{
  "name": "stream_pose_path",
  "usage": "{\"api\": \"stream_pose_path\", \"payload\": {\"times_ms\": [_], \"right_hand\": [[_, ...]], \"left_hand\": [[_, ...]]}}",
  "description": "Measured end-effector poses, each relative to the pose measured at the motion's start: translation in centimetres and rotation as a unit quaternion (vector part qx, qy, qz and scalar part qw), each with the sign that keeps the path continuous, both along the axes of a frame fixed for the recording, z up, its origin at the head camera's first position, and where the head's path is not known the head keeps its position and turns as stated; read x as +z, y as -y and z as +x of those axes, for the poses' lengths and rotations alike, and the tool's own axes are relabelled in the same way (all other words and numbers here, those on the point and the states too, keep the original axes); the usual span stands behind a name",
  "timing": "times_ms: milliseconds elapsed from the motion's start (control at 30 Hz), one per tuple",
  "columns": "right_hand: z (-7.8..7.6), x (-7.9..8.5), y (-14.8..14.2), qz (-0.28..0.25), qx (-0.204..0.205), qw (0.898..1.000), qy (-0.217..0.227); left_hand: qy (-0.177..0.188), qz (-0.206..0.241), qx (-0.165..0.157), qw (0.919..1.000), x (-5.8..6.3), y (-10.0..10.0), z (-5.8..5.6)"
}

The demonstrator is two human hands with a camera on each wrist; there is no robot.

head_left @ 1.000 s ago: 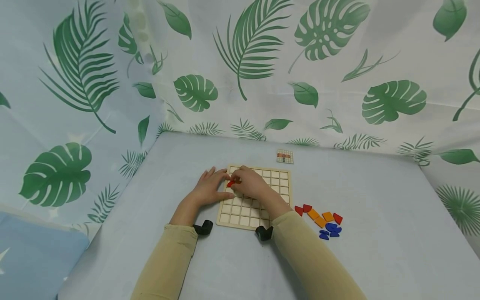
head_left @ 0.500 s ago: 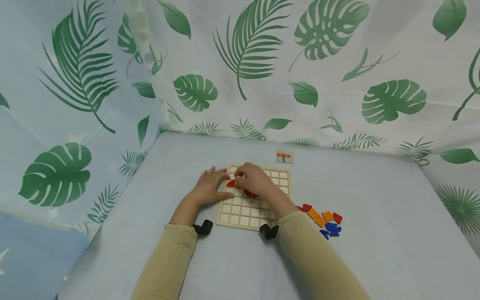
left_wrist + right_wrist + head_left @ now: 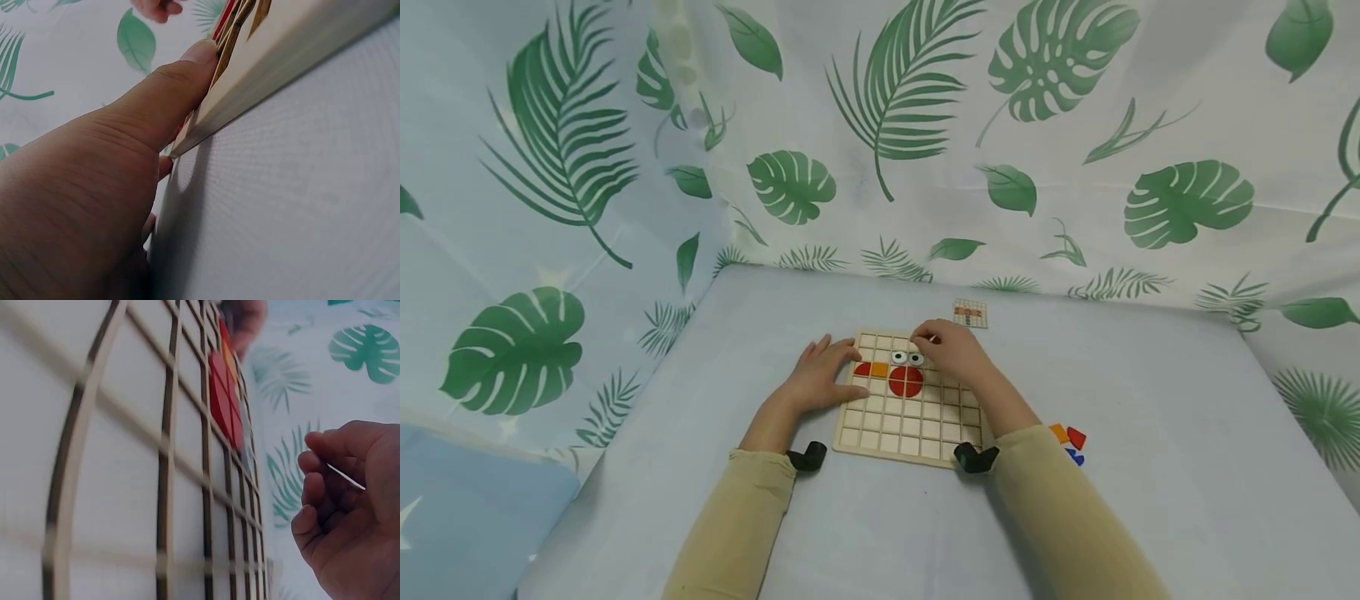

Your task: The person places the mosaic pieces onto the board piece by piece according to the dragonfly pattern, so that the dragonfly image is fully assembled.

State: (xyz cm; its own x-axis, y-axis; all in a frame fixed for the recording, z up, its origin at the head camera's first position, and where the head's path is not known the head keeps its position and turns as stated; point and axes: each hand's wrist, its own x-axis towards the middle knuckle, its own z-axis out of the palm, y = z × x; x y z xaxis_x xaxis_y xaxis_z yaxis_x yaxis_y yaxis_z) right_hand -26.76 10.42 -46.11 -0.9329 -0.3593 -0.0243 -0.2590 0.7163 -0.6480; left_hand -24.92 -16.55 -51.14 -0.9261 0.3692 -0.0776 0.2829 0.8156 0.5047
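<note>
A wooden grid board (image 3: 898, 429) lies on the table. My left hand (image 3: 820, 375) rests at its left edge, thumb and fingers spread; in the left wrist view the thumb (image 3: 159, 100) presses on the board's rim (image 3: 281, 69). Over the board's upper right hovers my right hand (image 3: 958, 350), fingers loosely curled and holding nothing in the right wrist view. Set in the grid are a red rounded piece (image 3: 862, 369), an orange square (image 3: 879, 369), a red disc of quarter pieces (image 3: 906, 382) and two eye tiles (image 3: 907, 358).
Beyond the board lies a small pattern card (image 3: 971, 313). To the right, partly hidden by the right sleeve (image 3: 1060, 500), are loose pieces: an orange square (image 3: 1058, 432), a red quarter (image 3: 1077, 437) and blue pieces (image 3: 1075, 457). A leaf-printed cloth (image 3: 925, 208) hangs behind.
My right hand has let go of the orange square beside the red rounded piece and moved right, uncovering the red disc and eye tiles. The left hand has stayed in place.
</note>
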Motion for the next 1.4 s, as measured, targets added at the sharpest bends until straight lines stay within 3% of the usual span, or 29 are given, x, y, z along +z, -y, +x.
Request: {"api": "stream_pose_path", "payload": {"times_ms": [67, 267, 500, 767, 1033, 1233, 1400], "right_hand": [[0.1, 0.2, -0.7, 0.018, 0.015, 1.000, -0.006], [0.1, -0.6, -0.9, 0.058, 0.110, 0.992, -0.009], [0.2, -1.2, 0.2, 0.086, 0.136, 0.987, -0.013], [0.3, -0.6, -0.9, 0.063, 0.101, 0.993, -0.003], [0.9, 0.7, -5.7, 0.079, 0.038, 0.996, -0.001], [3.0, 1.8, -11.1, 0.087, 0.012, 0.996, -0.005], [5.1, 1.8, -15.0, 0.097, -0.015, 0.995, 0.017]], "left_hand": [[0.000, 0.000, 0.001, 1.0000, 0.1, 0.0, 0.1], [-0.001, 0.000, 0.006, 1.0000, 0.2, 0.2, 0.2], [0.003, 0.003, 0.009, 1.0000, -0.1, 0.1, 0.1], [0.003, 0.005, 0.004, 1.0000, 0.0, -0.2, 0.2], [0.003, 0.009, 0.004, 1.0000, 0.2, -0.2, 0.2], [-0.001, 0.015, 0.001, 0.9999, 0.3, -0.1, 0.3], [-0.007, 0.014, -0.007, 0.9998, 0.2, -0.2, 0.2]]}}
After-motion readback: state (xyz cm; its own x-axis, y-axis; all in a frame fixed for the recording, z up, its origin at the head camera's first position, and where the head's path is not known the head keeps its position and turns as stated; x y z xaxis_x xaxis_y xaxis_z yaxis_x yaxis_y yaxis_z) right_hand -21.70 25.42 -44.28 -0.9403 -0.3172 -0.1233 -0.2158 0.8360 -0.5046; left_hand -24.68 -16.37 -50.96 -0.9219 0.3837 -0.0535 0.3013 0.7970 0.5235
